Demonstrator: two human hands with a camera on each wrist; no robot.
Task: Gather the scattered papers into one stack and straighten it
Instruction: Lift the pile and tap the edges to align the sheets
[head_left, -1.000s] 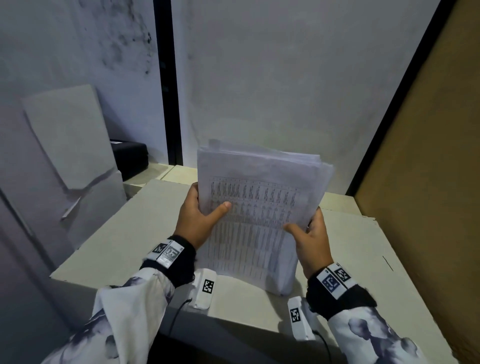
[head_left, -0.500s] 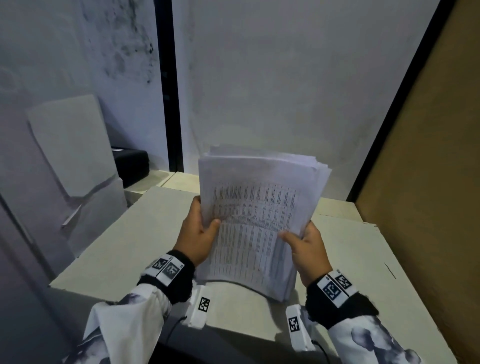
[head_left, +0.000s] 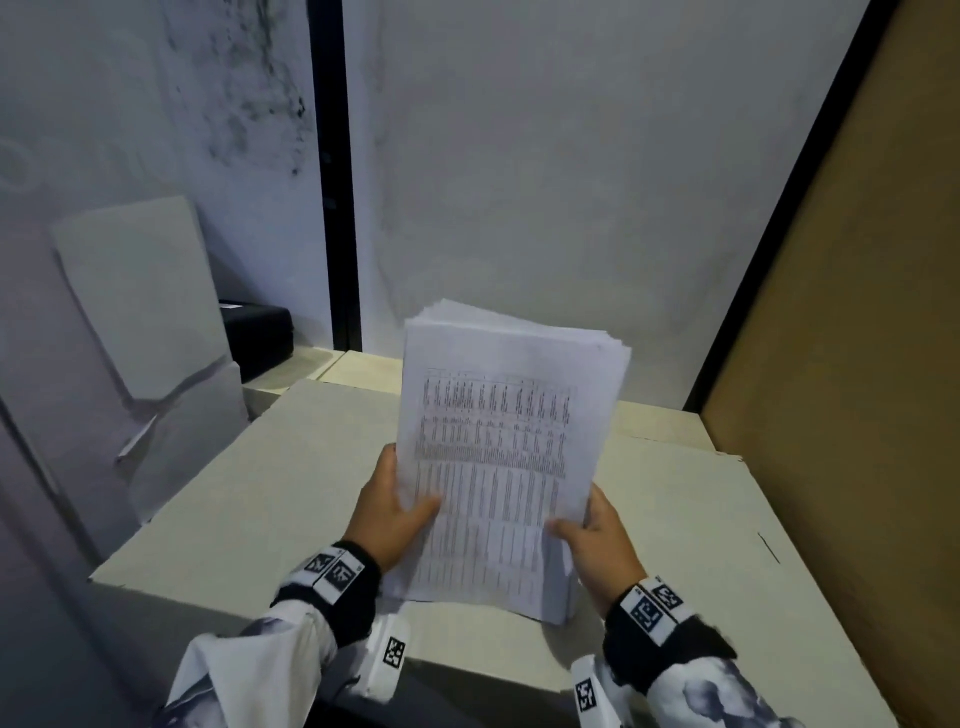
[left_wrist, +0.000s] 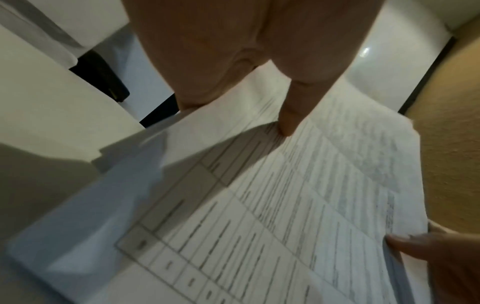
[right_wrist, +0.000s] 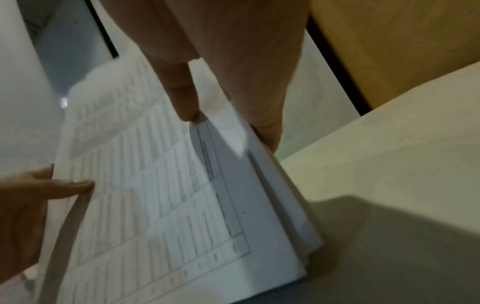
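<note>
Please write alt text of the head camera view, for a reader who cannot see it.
Two hands hold a stack of printed papers upright on its bottom edge on a pale table, the left hand and right hand gripping its sides. A black box sits far left.

Stack of papers (head_left: 506, 462) stood on edge on table (head_left: 260, 488), pinched between left hand (head_left: 387, 512) at left edge and right hand (head_left: 597, 540) at right edge. Box (head_left: 260, 338) beyond and left of grip, by wall (head_left: 571, 182).

Marbled white sleeves (head_left: 249, 670), tagged black wristbands (head_left: 337, 582)
</note>
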